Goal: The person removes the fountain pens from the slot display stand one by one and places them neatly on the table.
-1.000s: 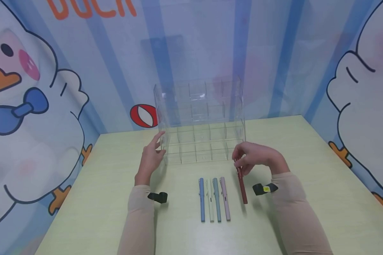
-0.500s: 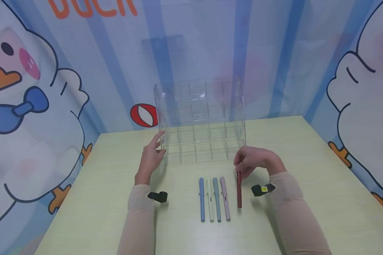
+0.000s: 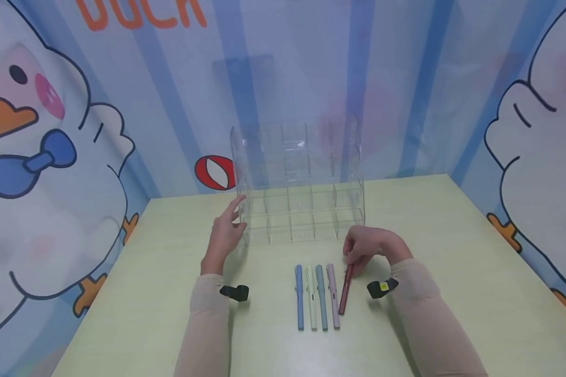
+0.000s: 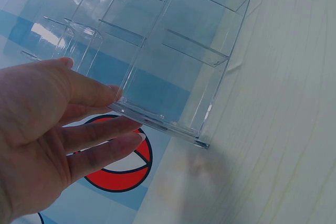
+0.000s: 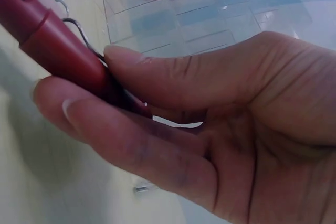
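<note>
My right hand (image 3: pixel 365 246) pinches a dark red pen (image 3: pixel 346 293) by its capped, clip end between thumb and fingers. The pen slants toward me, its lower end close beside a lilac pen (image 3: pixel 333 296). In the right wrist view the red pen (image 5: pixel 63 51) shows its wire clip under the thumb. My left hand (image 3: pixel 224 235) touches the left side of a clear compartment rack (image 3: pixel 302 230) with fairly straight fingers. The left wrist view shows those fingertips (image 4: pixel 115 94) at the rack's edge (image 4: pixel 157 124). Beside the lilac pen lie a grey-green pen (image 3: pixel 322 298), a pale green pen (image 3: pixel 311 298) and a blue pen (image 3: pixel 299 298).
The rack stands at the back of a pale wooden table (image 3: pixel 137 314), its tiers of compartments rising toward the back. Behind it hangs a blue striped cloth (image 3: pixel 302 63) with duck pictures. A small black camera (image 3: pixel 382 287) sits at each wrist.
My right hand has moved toward me from the rack's front right corner, bringing the red pen down and left beside the row, its lower end swinging leftward. My left hand stays at the rack.
</note>
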`<state>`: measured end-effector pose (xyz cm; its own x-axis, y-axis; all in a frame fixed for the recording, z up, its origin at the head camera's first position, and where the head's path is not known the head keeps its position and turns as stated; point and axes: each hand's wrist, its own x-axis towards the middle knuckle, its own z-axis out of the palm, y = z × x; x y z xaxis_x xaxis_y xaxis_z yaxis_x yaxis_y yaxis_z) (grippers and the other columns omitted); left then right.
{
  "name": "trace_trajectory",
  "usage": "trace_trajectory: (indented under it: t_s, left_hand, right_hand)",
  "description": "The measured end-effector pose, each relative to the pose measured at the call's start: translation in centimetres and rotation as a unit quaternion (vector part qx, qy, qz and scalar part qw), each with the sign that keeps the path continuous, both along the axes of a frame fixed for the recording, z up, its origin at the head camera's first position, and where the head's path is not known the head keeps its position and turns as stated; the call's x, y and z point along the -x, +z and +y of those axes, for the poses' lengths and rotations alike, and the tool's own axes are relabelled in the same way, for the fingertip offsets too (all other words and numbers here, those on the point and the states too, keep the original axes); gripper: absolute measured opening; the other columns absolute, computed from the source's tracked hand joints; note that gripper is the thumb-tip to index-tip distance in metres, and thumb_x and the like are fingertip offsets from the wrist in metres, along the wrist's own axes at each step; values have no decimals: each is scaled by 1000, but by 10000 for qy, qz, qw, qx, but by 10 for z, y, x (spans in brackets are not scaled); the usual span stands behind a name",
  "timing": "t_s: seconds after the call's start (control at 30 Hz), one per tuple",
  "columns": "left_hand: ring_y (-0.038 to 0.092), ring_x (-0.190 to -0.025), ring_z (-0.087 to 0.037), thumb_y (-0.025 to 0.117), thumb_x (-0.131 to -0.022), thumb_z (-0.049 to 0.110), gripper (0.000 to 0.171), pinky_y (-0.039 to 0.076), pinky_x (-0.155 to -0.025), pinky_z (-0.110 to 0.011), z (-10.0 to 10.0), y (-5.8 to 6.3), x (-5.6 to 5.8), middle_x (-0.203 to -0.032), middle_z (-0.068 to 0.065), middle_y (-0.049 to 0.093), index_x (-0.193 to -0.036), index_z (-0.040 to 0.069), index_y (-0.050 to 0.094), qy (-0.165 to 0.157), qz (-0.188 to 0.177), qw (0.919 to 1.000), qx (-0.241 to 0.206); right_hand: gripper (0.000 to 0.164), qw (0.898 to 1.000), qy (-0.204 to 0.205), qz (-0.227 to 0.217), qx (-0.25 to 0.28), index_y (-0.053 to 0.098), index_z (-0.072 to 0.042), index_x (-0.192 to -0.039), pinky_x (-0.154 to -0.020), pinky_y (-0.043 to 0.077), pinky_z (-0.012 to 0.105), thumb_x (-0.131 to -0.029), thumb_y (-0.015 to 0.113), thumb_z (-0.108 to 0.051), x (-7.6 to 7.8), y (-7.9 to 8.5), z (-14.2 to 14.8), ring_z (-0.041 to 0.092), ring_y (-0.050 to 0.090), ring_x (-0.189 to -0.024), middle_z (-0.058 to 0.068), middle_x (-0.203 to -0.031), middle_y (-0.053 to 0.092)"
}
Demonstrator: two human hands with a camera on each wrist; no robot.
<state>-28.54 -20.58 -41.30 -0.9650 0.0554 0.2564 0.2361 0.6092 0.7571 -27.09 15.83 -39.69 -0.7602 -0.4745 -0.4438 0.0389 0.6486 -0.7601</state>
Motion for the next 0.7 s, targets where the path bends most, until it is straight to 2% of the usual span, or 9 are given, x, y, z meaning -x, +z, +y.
trace_trajectory:
  t_s: [0.4,0.7]
  left_hand:
    - [62,-116,-40,64,-93,-5,74,57,-87,-48,0,-4,1,-145,-25,49,-155,27,37,32,-12,10000,9]
    - [63,-115,-40,64,-93,-5,74,56,-87,-48,1,-3,2,-144,-26,49,-155,26,37,90,-46,9999,60]
  right_hand:
    - [9,9991,43,147,-389,63,5,-91,-64,61,35,-85,69,9,-2,-8,-10,26,72,-68,18,-81,69]
    - [12,9959,312,382,-757,65,4,-88,-64,61,34,-83,70,12,-11,-7,-27,25,72,-67,14,-76,69]
